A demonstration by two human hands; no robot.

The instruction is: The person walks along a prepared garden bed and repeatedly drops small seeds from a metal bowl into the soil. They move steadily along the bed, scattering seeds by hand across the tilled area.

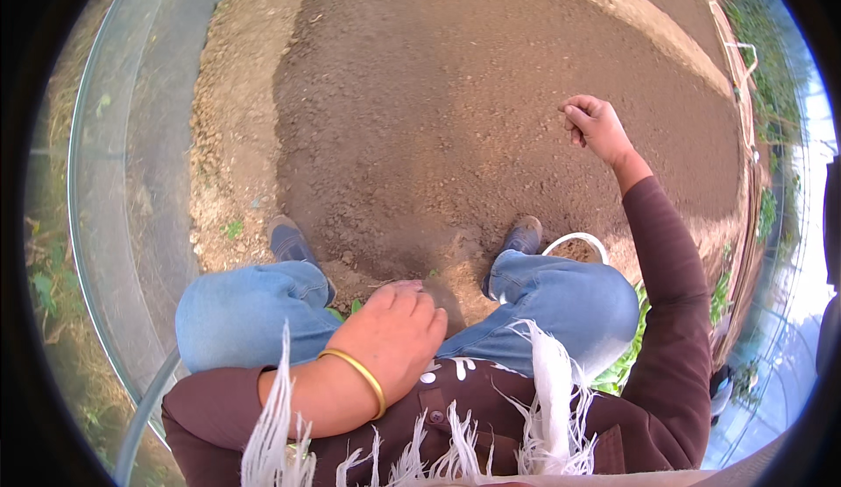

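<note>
My right hand (594, 126) is stretched out over a bed of fine brown soil (427, 126). Its fingers are curled in towards the thumb, and nothing shows between them. Close to my lap, my left hand (394, 336) bends palm down between my knees, with a gold-coloured bangle (358, 378) on the wrist. Just beyond its fingertips is a blurred brown patch (450, 306) that I cannot make out. The back of the hand hides whatever lies under its palm.
My shoes (289, 240) rest at the bed's near edge. Beside my right knee shows a curved white rim (581, 237), partly hidden. Clear plastic sheeting (158, 158) runs along the left. A paler dirt strip (631, 14) crosses the far right. Leafy plants (621, 362) grow beside my right thigh.
</note>
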